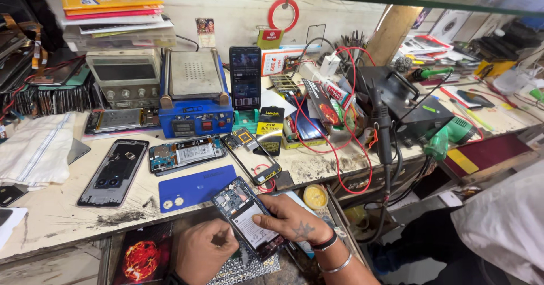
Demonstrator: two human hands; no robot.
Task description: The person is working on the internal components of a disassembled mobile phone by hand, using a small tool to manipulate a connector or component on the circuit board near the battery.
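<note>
Phone in hand: my opened phone (249, 218) sits low in the middle of the view, over the near edge of the bench (51, 217), back cover off, its insides facing up at me.
Axis: its long axis runs on a slant, the circuit-board end pointing up and to the left, the other end down and to the right toward my body.
Right hand: my right hand (294, 222) lies across the phone's right edge, fingers curled and closed on it, thumb side on the pale battery.
Left hand: my left hand (204, 250) is drawn into a loose fist just left of the phone, fingertips touching its lower left edge; whether it pinches a tool I cannot tell.
Count: besides mine, two more opened phones lie flat on the bench, a dark empty shell (114, 171) and one with board and battery showing (186, 153); one whole phone stands upright (245, 76) on a stand.
Covers: one flat blue back cover (195, 186) with two round camera holes lies just above my hands.
Materials: glossy black frame, green-blue board, matt white battery label; the bench top is worn, pale and scuffed.
Other shapes: a blue box-shaped heating plate machine (194, 101); looping red wires (334, 143); a small round yellow tin (315, 196).
</note>
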